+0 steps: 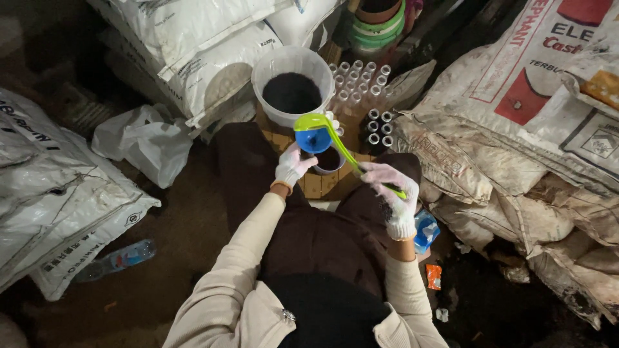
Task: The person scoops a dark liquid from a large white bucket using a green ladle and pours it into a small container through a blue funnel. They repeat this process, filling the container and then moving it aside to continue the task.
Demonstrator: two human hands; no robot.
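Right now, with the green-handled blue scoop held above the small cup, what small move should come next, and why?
Probably tip the green-handled blue scoop a little toward the small round cup. The right hand holds the scoop's long handle, the left hand steadies the cup directly below, and the cup looks only partly filled with dark soil. Whether the scoop is loaded cannot be seen.
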